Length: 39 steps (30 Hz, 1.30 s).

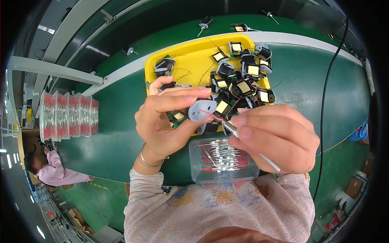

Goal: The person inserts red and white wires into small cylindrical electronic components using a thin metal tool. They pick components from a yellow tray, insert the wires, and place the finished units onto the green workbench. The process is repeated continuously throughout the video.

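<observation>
far left, on the green table (121, 133): a row of clear plastic packs (69, 115) full of red and white bits, standing side by side. below them, near the picture's edge, a person in a pink top (54, 170).

in the middle, raised above the table: left hand (166, 121), fingers curled tight around a small pale grey plastic part with two little holes (201, 109). thumb under it, pointer finger over the top. thin silver bangles (148, 160) around the wrist. thin red wires (214, 116) running from the grey part toward the other hand.

just below the hands, flat on the table: a clear plastic box (223, 160), full of short white tubes with red ends (221, 156).

behind the hands: a big yellow plastic tray (190, 60), heaped on its right side with small black coil parts with yellow tape faces (243, 81). a few thin wires loose on the bare yellow part.

right: right hand (273, 135), fingers pinched shut on a thin white tube (253, 150), its tip close to the red wires beside the grey part.

far right: a black cable (328, 101) running down across the table.
</observation>
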{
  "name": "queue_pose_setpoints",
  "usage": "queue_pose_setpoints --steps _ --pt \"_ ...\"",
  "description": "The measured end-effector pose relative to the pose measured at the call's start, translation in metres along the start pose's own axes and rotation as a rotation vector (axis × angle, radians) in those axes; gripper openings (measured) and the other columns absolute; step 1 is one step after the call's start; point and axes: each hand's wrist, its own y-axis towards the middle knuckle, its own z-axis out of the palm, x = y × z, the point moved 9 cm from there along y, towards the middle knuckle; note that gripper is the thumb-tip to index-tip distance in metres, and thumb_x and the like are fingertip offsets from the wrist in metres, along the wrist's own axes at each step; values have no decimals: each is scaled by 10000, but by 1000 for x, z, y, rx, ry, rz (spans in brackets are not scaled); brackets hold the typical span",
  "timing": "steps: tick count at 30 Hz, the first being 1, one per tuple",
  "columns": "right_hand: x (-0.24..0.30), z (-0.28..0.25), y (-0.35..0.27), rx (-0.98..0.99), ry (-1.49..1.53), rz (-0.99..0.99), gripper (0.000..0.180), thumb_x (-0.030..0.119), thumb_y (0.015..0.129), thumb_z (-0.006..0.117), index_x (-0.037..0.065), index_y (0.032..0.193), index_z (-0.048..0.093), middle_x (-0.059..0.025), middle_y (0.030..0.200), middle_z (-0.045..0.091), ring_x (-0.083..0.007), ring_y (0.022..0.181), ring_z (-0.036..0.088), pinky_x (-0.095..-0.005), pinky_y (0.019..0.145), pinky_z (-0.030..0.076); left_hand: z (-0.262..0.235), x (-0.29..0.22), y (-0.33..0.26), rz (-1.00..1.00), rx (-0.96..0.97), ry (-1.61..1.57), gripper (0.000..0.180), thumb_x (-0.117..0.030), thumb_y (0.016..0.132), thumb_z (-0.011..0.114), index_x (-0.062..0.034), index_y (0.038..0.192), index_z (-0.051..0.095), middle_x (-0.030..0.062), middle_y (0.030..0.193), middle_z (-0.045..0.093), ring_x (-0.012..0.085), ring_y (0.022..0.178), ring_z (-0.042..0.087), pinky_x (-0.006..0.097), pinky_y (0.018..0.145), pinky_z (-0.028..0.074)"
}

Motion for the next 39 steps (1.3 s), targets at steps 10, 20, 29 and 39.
queue_pose_setpoints --steps 10,20,29,39 --pt "-9 -2 3 44 62 114 332 -33 517 761 -4 817 621 -97 744 628 -234 652 637 -287 535 501 0 0 0 -6 9 5 389 -46 649 753 -89 936 494 97 882 670 206 836 648 386 892 315" --pt "-9 0 2 61 80 112 314 -49 515 754 -18 800 625 -91 735 629 -228 651 637 -286 534 497 -2 1 0 12 -1 31 378 -51 649 751 -84 935 505 101 869 671 214 835 648 387 887 321" --pt "-8 1 2 60 82 105 324 -30 494 772 -23 786 631 -95 733 628 -223 636 631 -278 528 495 -4 -2 -1 30 -15 87 355 -64 658 745 -93 926 514 91 857 673 209 822 649 389 882 326" --pt "-6 3 2 68 31 56 319 4 508 774 -4 799 645 -98 753 630 -211 635 622 -269 521 490 -4 -2 -1 51 -32 102 367 -61 639 756 -92 922 525 87 858 674 198 813 648 370 870 339"
